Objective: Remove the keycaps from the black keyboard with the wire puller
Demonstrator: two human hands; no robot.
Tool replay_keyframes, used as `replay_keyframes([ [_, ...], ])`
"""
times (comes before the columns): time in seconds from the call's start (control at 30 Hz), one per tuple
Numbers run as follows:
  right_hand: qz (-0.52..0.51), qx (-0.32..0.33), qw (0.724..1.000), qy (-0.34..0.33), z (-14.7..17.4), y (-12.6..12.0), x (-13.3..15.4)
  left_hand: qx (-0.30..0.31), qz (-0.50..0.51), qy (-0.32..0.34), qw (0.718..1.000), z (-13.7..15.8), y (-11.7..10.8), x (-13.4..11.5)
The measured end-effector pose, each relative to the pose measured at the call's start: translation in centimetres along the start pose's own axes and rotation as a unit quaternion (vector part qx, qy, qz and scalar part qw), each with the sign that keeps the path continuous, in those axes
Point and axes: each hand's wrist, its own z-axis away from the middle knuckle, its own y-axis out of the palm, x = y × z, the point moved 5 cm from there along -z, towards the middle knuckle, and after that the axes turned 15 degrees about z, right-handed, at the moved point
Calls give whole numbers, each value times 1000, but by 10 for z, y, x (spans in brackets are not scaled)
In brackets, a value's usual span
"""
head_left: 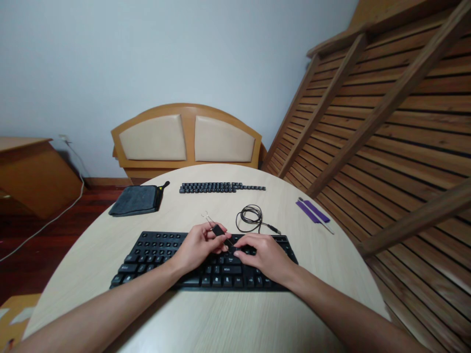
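Observation:
My left hand (200, 245) is closed around the black handle of a wire keycap puller (218, 229). One pair of thin wires points up and away from me; the other end reaches down toward my right hand. With thumb and index finger, my right hand (263, 252) pinches a small black keycap (232, 249) at that lower wire end. Both hands are over a black keyboard (228, 282). Its far-left rows show bare switch stems, while the nearer rows still carry caps. Part of the keyboard is hidden beneath my hands.
Removed keycaps (208, 188) lie in rows at the back of the round table (279, 318). A coiled USB cable (250, 218) rests behind the keyboard. Grey folded cloth (136, 200) lies back left; purple strips (312, 211) and a thin brush-like tool lie right. Wooden slats (397, 137) lean alongside.

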Motion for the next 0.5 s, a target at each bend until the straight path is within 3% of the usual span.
replay_keyframes([
  [0.23,-25,-35,999,19,-9,-23,-6,-46,-6,29,998,-4,-9,-2],
  [0.4,60,-84,994,21,-47,-47,-46,-9,-65,34,997,-2,-3,0],
  [0.5,146,-75,986,39,-77,-50,-76,-5,-75,36,997,-1,-3,1],
])
